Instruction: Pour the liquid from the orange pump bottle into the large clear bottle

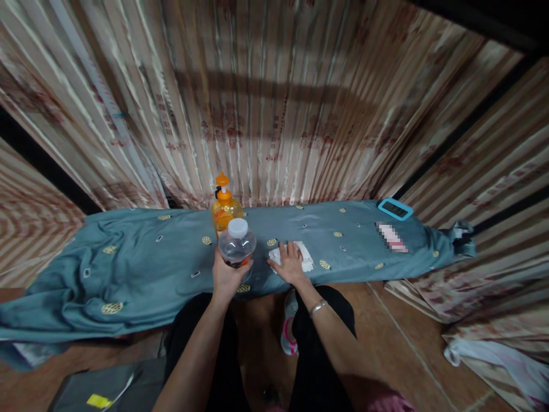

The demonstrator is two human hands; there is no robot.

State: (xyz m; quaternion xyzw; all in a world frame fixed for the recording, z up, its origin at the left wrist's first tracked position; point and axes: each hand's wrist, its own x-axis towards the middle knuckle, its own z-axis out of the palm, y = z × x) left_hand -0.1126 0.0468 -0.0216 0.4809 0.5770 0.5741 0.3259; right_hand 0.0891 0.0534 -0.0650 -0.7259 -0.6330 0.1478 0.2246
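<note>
Plainly, the left hand (229,277) grips a bottle (237,246) (white-capped), while the right hand (290,264) lies spread on white tissue (307,258).

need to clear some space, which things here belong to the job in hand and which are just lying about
In use:
- white-capped bottle, in the left hand
- white tissue, under the right hand

Seemingly idle:
- orange bottle
- blue-framed device
- pixelated item
</note>
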